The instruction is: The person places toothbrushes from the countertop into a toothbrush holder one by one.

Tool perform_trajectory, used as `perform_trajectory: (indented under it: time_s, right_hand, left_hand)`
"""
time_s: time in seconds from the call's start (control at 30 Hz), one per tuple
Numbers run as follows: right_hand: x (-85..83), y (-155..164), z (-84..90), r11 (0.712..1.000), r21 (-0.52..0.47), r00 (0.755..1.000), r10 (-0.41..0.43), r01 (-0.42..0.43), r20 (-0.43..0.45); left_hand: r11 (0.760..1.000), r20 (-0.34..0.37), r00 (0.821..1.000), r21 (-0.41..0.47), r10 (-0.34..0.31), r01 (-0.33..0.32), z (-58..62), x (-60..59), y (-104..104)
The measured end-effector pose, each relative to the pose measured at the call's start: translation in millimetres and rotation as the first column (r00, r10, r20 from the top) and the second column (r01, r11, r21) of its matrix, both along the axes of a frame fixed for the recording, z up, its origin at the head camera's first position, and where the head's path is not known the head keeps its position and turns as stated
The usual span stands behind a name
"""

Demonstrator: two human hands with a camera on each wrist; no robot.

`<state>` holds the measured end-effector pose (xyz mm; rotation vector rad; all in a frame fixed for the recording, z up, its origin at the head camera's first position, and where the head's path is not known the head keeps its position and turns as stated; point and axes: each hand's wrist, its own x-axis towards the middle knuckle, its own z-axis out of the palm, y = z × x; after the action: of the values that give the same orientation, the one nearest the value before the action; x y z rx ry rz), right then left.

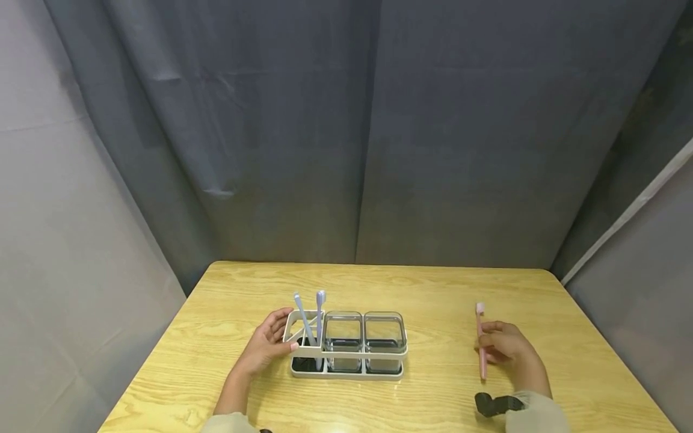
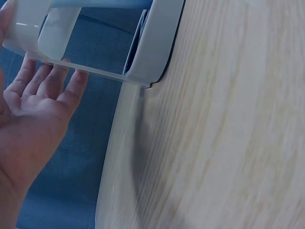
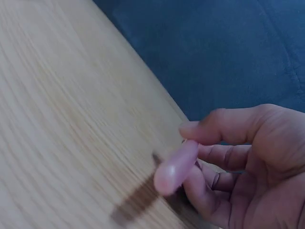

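A white toothbrush holder (image 1: 364,356) stands near the middle of the table. My left hand (image 1: 263,346) grips its left end, thumb at the front and fingers behind; in the left wrist view, those fingertips lie along the holder's upper rail (image 2: 102,73). Two toothbrushes lean in the left compartment, a light blue one (image 1: 302,314) and a purple one (image 1: 319,319). Off to the right, my right hand (image 1: 506,343) pinches a pink toothbrush (image 1: 483,368) between thumb and fingers, bristles pointing away from me. Its rounded handle end (image 3: 175,171) faces the right wrist camera.
Two clear square cups, one in the middle (image 1: 344,328) and one at the right (image 1: 384,328), sit in the holder. The wooden table (image 1: 433,288) has rounded far corners. Grey curtains (image 1: 292,150) hang behind it and at both sides.
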<state>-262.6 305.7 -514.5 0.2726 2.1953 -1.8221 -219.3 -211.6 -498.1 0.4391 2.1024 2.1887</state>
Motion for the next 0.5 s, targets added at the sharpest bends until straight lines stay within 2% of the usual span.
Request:
perform_trajectory:
  time_s: [0.13,0.3,0.5]
  right_hand:
    - [3.0,-6,1.6,0.999,-0.046,1.0,0.008,-0.009,-0.021]
    - [4.6,-14,12.0,0.999,-0.025,0.998,0.027,-0.029,-0.058]
    - [5.3,-17,25.3,0.996,-0.073,0.993,0.034,-0.043,-0.116]
  left_hand:
    - [1.0,0.005,1.0,0.006,0.001,-0.001,-1.3,0.7,1]
    - [1.0,-0.003,1.0,-0.002,0.006,-0.006,-0.1,0.8,1]
    - [1.0,-0.006,1.0,-0.003,-0.001,0.001,0.7,0.3,0]
